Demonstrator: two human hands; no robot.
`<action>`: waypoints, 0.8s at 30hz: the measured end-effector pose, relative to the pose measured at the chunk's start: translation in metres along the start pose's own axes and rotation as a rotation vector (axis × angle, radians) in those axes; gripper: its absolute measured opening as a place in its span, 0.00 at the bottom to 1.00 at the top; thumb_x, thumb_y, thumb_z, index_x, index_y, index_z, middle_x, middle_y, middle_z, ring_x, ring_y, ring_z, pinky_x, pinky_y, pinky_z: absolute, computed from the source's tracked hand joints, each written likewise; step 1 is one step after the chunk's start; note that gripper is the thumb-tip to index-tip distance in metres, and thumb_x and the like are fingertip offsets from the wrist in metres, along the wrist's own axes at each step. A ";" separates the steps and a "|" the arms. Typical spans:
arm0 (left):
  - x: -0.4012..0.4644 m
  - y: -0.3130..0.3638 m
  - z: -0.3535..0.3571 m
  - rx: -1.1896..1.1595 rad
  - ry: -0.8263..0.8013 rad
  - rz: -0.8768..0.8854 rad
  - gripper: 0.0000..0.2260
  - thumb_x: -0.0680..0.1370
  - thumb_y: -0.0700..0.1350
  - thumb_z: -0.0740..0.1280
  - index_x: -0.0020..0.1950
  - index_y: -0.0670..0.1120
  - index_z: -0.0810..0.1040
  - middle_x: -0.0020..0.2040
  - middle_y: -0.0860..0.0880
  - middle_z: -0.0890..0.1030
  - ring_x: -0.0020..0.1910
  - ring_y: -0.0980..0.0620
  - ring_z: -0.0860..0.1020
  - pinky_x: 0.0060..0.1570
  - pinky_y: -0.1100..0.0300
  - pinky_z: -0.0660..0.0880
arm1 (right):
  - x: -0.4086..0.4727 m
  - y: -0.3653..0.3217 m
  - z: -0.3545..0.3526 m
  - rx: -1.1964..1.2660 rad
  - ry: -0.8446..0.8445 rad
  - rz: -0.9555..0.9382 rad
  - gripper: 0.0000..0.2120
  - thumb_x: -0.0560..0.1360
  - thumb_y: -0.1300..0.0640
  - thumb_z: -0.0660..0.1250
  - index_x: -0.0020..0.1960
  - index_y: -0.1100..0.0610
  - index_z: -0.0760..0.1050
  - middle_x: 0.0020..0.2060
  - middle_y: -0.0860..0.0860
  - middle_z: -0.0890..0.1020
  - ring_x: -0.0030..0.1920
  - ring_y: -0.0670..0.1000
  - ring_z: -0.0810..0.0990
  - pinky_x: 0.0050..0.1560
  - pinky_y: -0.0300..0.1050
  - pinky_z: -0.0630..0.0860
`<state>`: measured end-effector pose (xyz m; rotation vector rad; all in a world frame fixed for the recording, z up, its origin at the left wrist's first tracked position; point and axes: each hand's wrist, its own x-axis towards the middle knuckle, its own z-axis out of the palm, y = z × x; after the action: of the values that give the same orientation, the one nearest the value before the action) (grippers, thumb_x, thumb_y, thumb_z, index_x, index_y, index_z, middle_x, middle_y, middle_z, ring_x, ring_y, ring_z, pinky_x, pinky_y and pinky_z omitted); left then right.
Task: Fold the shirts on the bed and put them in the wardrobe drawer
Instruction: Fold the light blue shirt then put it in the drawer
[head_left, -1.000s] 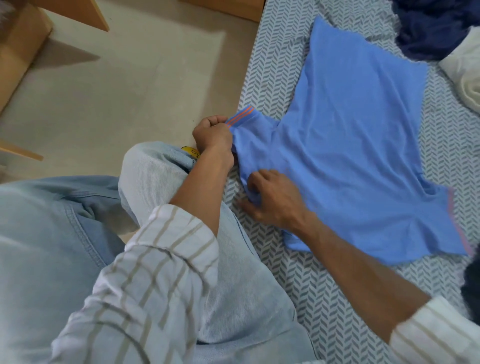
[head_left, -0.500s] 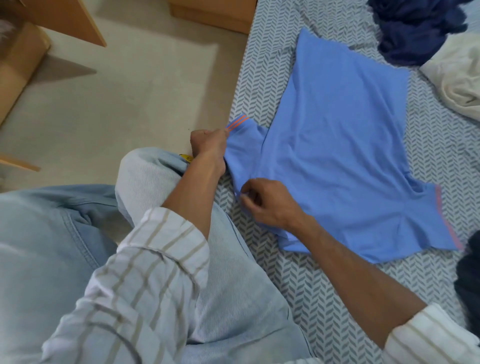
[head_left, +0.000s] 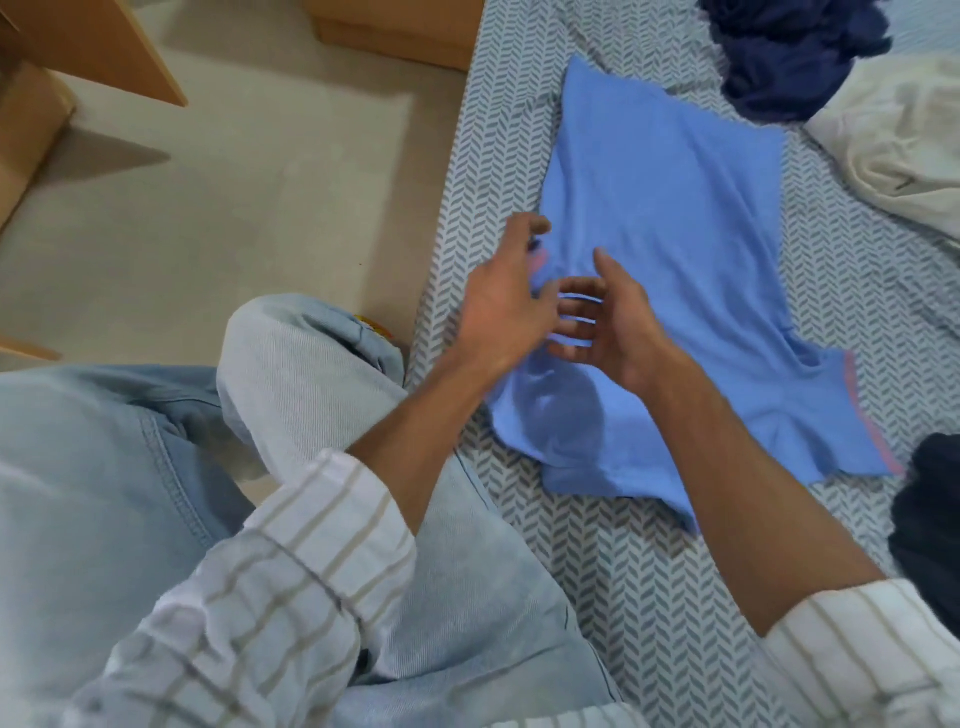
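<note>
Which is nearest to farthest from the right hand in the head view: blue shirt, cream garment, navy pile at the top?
From the right hand:
1. Blue shirt, directly beneath the hand.
2. Cream garment, upper right on the bed.
3. Navy pile, top edge, beyond the cream garment.

Both the left hand and right hand, fingers seemingly loose, hover over the blue shirt.
</note>
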<state>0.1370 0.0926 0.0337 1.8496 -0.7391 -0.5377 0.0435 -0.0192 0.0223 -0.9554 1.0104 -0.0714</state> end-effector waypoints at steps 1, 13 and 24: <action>-0.005 0.008 0.015 -0.033 -0.125 0.047 0.26 0.73 0.34 0.66 0.70 0.48 0.68 0.57 0.48 0.80 0.47 0.48 0.83 0.47 0.57 0.80 | -0.004 -0.007 -0.013 0.049 -0.022 0.014 0.25 0.77 0.33 0.58 0.47 0.55 0.78 0.34 0.52 0.82 0.34 0.52 0.82 0.34 0.43 0.79; -0.055 -0.013 0.048 1.023 -0.599 0.093 0.40 0.69 0.50 0.76 0.73 0.46 0.58 0.66 0.41 0.67 0.65 0.39 0.70 0.54 0.40 0.75 | -0.007 0.019 -0.108 -0.032 0.174 -0.015 0.13 0.76 0.56 0.71 0.58 0.53 0.73 0.38 0.49 0.79 0.29 0.42 0.79 0.32 0.38 0.79; -0.069 -0.013 0.050 0.770 -0.726 0.377 0.16 0.70 0.41 0.66 0.57 0.45 0.71 0.50 0.42 0.78 0.47 0.36 0.78 0.42 0.46 0.76 | -0.016 0.019 -0.109 -0.115 0.530 -0.108 0.08 0.74 0.58 0.69 0.37 0.54 0.74 0.27 0.52 0.74 0.20 0.46 0.71 0.25 0.38 0.66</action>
<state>0.0581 0.1123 0.0051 2.1042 -1.9527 -0.7446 -0.0535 -0.0700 0.0001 -1.1245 1.4589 -0.3753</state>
